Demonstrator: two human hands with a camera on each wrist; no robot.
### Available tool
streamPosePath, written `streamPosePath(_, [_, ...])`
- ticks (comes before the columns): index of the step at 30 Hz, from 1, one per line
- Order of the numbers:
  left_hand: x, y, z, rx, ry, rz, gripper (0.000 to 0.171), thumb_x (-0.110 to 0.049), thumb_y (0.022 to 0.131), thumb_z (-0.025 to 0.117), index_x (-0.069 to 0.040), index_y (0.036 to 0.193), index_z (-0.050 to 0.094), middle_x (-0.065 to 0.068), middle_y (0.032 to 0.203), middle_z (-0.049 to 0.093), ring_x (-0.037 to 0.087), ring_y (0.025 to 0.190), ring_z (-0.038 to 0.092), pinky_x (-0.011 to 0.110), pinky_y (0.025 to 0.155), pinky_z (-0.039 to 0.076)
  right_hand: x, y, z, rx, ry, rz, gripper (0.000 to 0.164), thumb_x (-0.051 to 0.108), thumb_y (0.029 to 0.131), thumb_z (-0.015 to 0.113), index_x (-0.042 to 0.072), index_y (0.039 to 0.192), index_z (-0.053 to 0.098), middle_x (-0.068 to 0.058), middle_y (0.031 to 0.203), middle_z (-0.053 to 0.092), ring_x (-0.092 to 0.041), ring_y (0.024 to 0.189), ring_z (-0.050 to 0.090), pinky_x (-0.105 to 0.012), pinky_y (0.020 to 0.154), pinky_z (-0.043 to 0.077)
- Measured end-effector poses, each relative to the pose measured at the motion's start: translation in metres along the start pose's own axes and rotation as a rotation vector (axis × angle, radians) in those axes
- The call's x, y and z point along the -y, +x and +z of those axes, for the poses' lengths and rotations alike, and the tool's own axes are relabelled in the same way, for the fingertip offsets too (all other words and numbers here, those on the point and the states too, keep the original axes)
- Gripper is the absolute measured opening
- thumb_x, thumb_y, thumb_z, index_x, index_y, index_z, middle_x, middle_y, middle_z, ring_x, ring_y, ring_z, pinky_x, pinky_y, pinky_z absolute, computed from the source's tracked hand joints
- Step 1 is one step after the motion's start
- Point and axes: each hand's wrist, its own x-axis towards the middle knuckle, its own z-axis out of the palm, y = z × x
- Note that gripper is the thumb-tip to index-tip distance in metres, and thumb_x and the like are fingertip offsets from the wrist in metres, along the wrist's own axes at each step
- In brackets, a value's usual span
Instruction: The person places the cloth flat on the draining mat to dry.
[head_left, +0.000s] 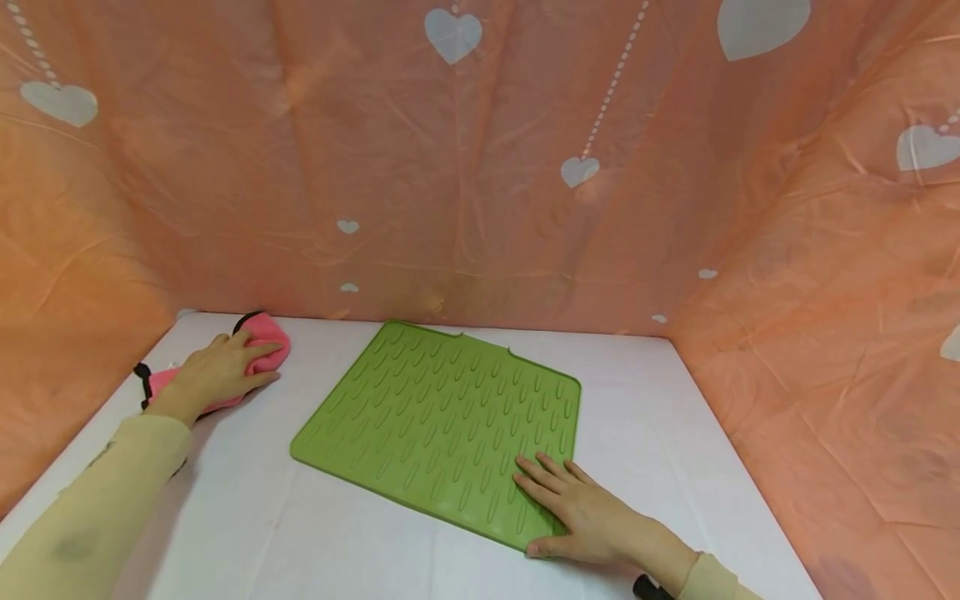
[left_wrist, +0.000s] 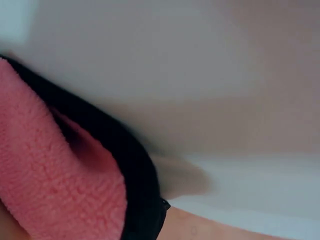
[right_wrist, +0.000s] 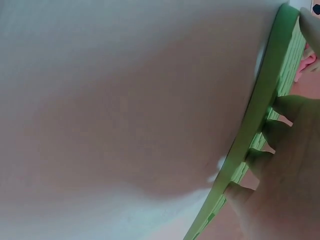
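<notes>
At the back left of the table, my left hand [head_left: 217,373] lies over a bunched pink cloth [head_left: 270,332] with black edging, its fingers and thumb around a fold. In the left wrist view the fluffy pink cloth [left_wrist: 60,170] fills the lower left, and most of that hand is hidden. My right hand [head_left: 581,508] rests with spread, fairly straight fingers on the near right corner of a green ridged mat [head_left: 442,425]. The right wrist view shows the mat's thick rim [right_wrist: 245,132] and the right hand's fingertips [right_wrist: 277,132] touching its upper face.
Both things lie on a white-covered table [head_left: 360,542]. Orange sheeting [head_left: 510,208] with pale hearts encloses the back and both sides. The mat's far edge, with a shallow notch, comes close to the back sheeting. A black item [head_left: 648,587] shows at the right wrist.
</notes>
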Motion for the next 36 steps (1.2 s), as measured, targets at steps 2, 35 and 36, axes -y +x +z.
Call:
streamPosePath(2, [-0.001,0.001,0.000,-0.005,-0.006,-0.006,0.063,-0.047,0.095,0.073,-0.006,0.141,0.063,0.027,0.133,0.050,0.053,0.113,0.053,0.074,0.076,0.051,0.000,0.000,0.001,-0.002,-0.005,0.000,0.091,0.073,0.096,0.052,0.014,0.163,0.036,-0.006,0.171,0.025,-0.038,0.156,0.023,-0.068,0.117,0.028])
streamPosePath(35, [-0.072,-0.003,-0.045,-0.382,-0.279,-0.089,0.050,-0.036,0.092,0.077,-0.018,0.138,0.068,0.007,0.112,0.058,0.032,0.098,0.059,0.056,0.068,0.047,0.003,-0.002,0.001,-0.017,-0.029,-0.011,0.090,0.071,0.097,0.051,0.011,0.162,0.036,-0.009,0.171,0.026,-0.040,0.155,0.025,-0.068,0.116,0.029])
streamPosePath(36, [-0.077,-0.002,-0.047,-0.399,-0.289,-0.072,0.049,-0.034,0.092,0.077,-0.017,0.137,0.068,0.007,0.112,0.058,0.031,0.096,0.058,0.054,0.067,0.047,0.003,-0.002,0.001,-0.016,-0.028,-0.009,0.090,0.071,0.097,0.051,0.011,0.162,0.036,-0.009,0.171,0.026,-0.040,0.155,0.024,-0.068,0.116,0.028])
